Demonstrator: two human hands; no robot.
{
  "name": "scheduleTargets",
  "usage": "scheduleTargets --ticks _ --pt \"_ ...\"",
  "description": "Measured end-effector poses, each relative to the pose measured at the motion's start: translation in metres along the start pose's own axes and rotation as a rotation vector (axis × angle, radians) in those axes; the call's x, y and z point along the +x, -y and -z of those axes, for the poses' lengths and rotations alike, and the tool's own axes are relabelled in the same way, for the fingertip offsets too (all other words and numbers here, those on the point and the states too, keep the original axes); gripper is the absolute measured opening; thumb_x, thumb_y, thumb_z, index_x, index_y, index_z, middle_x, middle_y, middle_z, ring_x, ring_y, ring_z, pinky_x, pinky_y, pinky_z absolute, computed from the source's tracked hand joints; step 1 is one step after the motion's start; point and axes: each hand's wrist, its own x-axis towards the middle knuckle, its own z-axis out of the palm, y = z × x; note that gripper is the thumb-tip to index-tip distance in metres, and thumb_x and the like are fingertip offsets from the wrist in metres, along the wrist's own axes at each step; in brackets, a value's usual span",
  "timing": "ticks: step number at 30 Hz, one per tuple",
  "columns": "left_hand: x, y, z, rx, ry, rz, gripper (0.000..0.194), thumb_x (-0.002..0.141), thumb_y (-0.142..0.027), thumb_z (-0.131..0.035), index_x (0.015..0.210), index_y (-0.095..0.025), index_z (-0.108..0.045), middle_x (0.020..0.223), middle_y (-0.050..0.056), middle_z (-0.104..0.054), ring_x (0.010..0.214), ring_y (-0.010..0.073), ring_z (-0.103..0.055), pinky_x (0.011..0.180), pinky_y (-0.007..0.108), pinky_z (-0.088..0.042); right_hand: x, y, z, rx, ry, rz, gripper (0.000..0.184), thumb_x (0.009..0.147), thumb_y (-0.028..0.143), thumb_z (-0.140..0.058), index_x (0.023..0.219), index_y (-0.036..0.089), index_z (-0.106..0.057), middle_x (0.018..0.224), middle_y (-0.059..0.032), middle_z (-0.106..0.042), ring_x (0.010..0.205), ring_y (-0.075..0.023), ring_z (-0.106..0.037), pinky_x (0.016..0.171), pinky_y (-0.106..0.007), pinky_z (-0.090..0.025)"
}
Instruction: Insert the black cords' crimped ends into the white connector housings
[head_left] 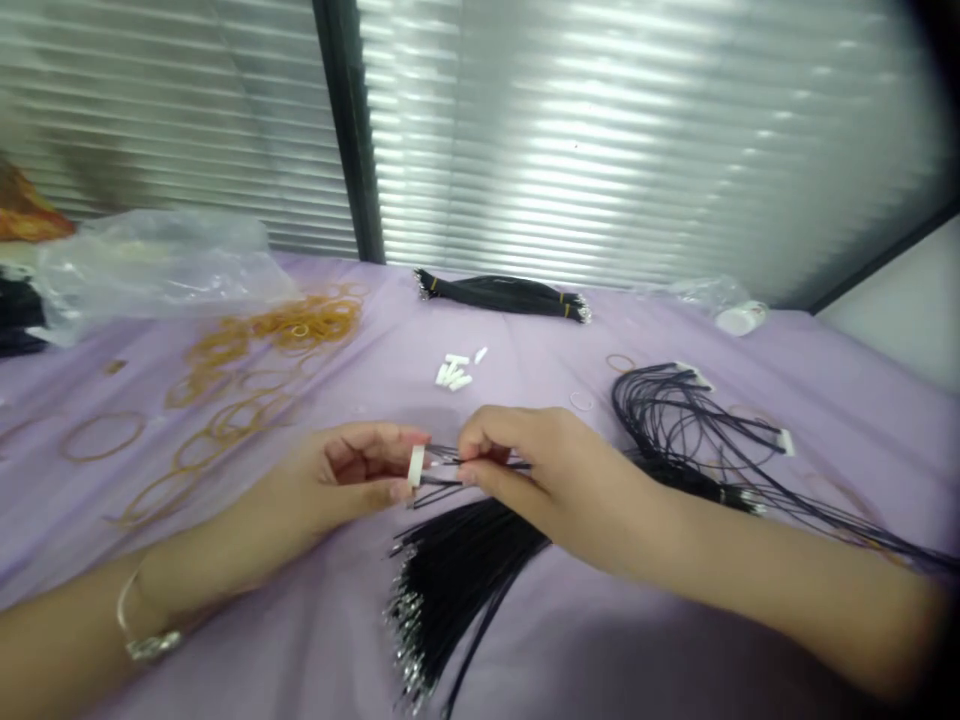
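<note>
Here, the left hand (349, 462) pinches a white strip (416, 466) above the bench (315, 640); the right hand's (544, 455) fingers grip black cords (444, 484) beside it. Seemingly cords are being fitted; the next move calls for steady alignment.

Left hand (352, 465) and right hand (529, 455): two. Bracelet (154, 645): one. White strips (415, 466): three. White pegs (454, 374): about seven; they overlap, so the exact number is unclear. Tied bundle (499, 293): one. Fanned bundle (469, 570): one. Looped cords (634, 385) and yellow bands (315, 318): too many to count. Dark post (351, 130): one. White disc (741, 318): one.
</note>
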Motion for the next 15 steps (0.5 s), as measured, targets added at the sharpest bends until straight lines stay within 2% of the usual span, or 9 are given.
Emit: scheduleTargets --ticks 2,4,5,7,9,11,13,15 --pt "0.001 0.001 0.001 -0.008 0.065 -0.017 0.038 0.071 -0.017 -0.073 0.106 -0.024 -0.06 0.096 0.0 -0.063 0.091 0.0122 -0.058 0.082 0.024 -0.046 -0.009 0.006 0.007 -0.096 0.152 0.017 0.012 0.084 0.024 -0.05 0.076 0.019 -0.056 0.068 0.0064 -0.058 0.058 -0.0039 -0.045 0.055 -0.018 -0.034" --pt "0.002 0.0 -0.002 0.037 -0.013 -0.014 0.027 0.07 -0.016 -0.073 0.094 -0.02 -0.061 0.088 -0.001 -0.063 0.083 0.0092 -0.058 0.077 0.02 -0.046 -0.016 0.01 0.005 -0.181 0.319 0.058 0.015 0.083 0.022 -0.051 0.069 0.019 -0.056 0.063 0.0064 -0.057 0.054 -0.0047 -0.044 0.053 -0.02 -0.033" --pt "0.003 -0.001 -0.004 0.065 -0.03 -0.028 0.023 0.07 -0.016 -0.073 0.09 -0.017 -0.061 0.082 -0.002 -0.062 0.076 0.0074 -0.057 0.071 0.017 -0.045 -0.018 0.01 0.001 -0.213 0.36 0.082 0.018 0.084 0.022 -0.05 0.068 0.018 -0.055 0.063 0.006 -0.057 0.054 -0.0054 -0.045 0.054 -0.021 -0.035" --pt "0.005 -0.002 -0.008 0.112 -0.047 -0.105 0.017 0.072 -0.016 -0.07 0.085 -0.014 -0.059 0.076 -0.003 -0.06 0.069 0.0054 -0.054 0.067 0.015 -0.044 -0.019 0.007 -0.015 -0.286 0.313 0.152 0.019 0.087 0.02 -0.046 0.071 0.018 -0.057 0.071 0.0035 -0.061 0.063 -0.008 -0.052 0.063 -0.023 -0.043" --pt "0.006 -0.002 -0.011 0.19 -0.068 -0.169 0.015 0.075 -0.019 -0.067 0.083 -0.013 -0.057 0.08 -0.001 -0.059 0.073 0.0064 -0.054 0.069 0.016 -0.044 -0.015 0.0 -0.035 -0.375 0.15 0.265 0.018 0.087 0.016 -0.045 0.078 0.017 -0.06 0.088 -0.0017 -0.063 0.083 -0.0124 -0.058 0.079 -0.027 -0.047" --pt "0.007 -0.002 -0.012 0.242 -0.068 -0.181 0.014 0.078 -0.021 -0.064 0.083 -0.012 -0.054 0.082 0.0 -0.059 0.076 0.0075 -0.054 0.07 0.017 -0.044 -0.01 -0.008 -0.051 -0.422 0.01 0.353 0.016 0.086 0.015 -0.047 0.078 0.015 -0.062 0.1 -0.0057 -0.062 0.097 -0.0162 -0.057 0.089 -0.031 -0.047" --pt "0.007 -0.002 -0.013 0.257 -0.06 -0.154 0.014 0.081 -0.023 -0.06 0.082 -0.011 -0.052 0.077 -0.001 -0.057 0.072 0.0066 -0.053 0.065 0.017 -0.043 -0.005 -0.014 -0.059 -0.416 -0.033 0.389 0.019 0.087 0.019 -0.047 0.078 0.015 -0.063 0.102 -0.0058 -0.062 0.099 -0.0162 -0.057 0.092 -0.032 -0.048" --pt "0.009 -0.001 -0.012 0.257 -0.07 -0.136 0.015 0.083 -0.025 -0.057 0.085 -0.012 -0.05 0.071 -0.003 -0.054 0.064 0.0053 -0.05 0.06 0.016 -0.041 -0.002 -0.017 -0.059 -0.435 -0.045 0.372 0.019 0.088 0.016 -0.045 0.092 0.014 -0.064 0.102 -0.0056 -0.062 0.094 -0.0154 -0.058 0.089 -0.031 -0.05"
